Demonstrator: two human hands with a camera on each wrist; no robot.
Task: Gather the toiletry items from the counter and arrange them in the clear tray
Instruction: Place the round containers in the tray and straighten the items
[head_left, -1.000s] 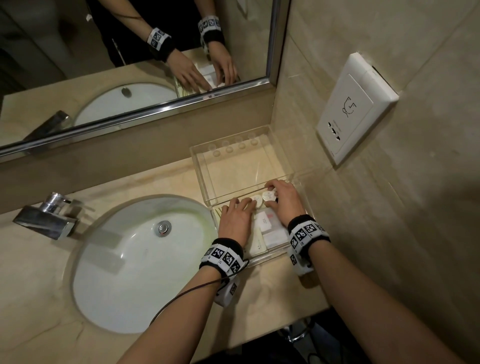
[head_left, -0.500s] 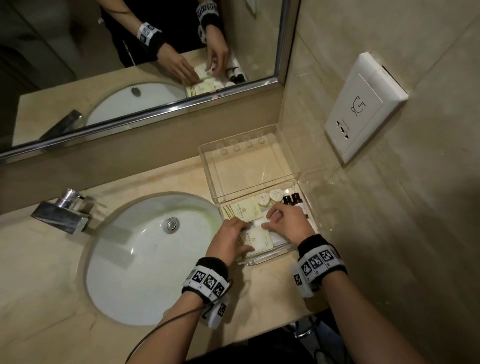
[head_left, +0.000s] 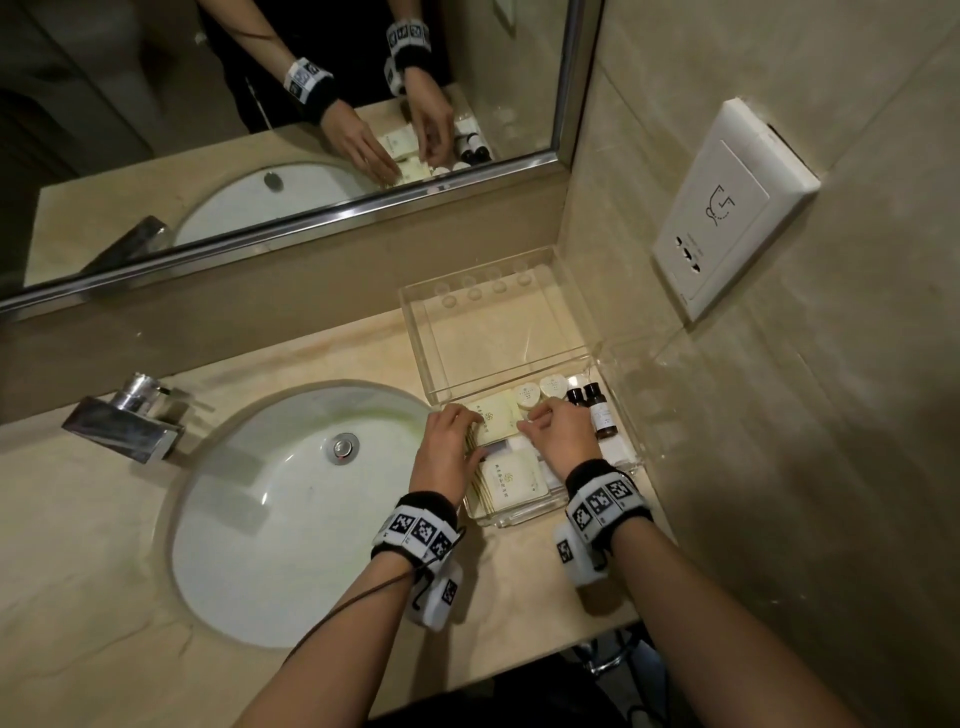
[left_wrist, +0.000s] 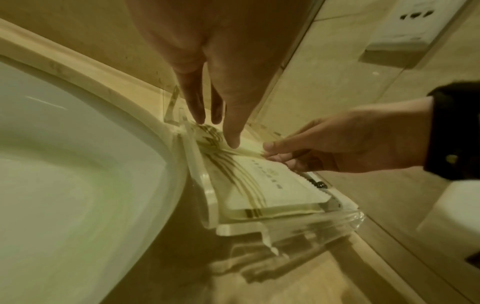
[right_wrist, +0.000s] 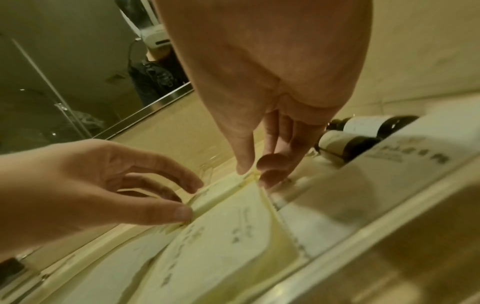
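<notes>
The clear tray (head_left: 514, 519) sits on the counter right of the sink, in the wall corner. It holds two cream packets, two round white caps (head_left: 530, 397) and two dark bottles (head_left: 600, 410) lying at its right. My left hand (head_left: 475, 434) pinches the left edge of the upper cream packet (head_left: 496, 423) between thumb and fingers. At the same packet's right corner my right hand (head_left: 527, 423) pinches it too. The wrist views show both pinches: left hand (left_wrist: 221, 131), right hand (right_wrist: 255, 174). The lower cream packet (head_left: 511, 480) lies flat nearer me.
A second clear tray-like part (head_left: 498, 332) stands empty just behind the tray. The white sink (head_left: 291, 519) and chrome faucet (head_left: 130, 421) are to the left. A white wall socket (head_left: 727, 208) juts from the right wall. The mirror (head_left: 311, 130) runs behind the counter.
Both hands drew back from the round caps at the tray's far end to the packets. They now pinch the upper packet from both sides.
</notes>
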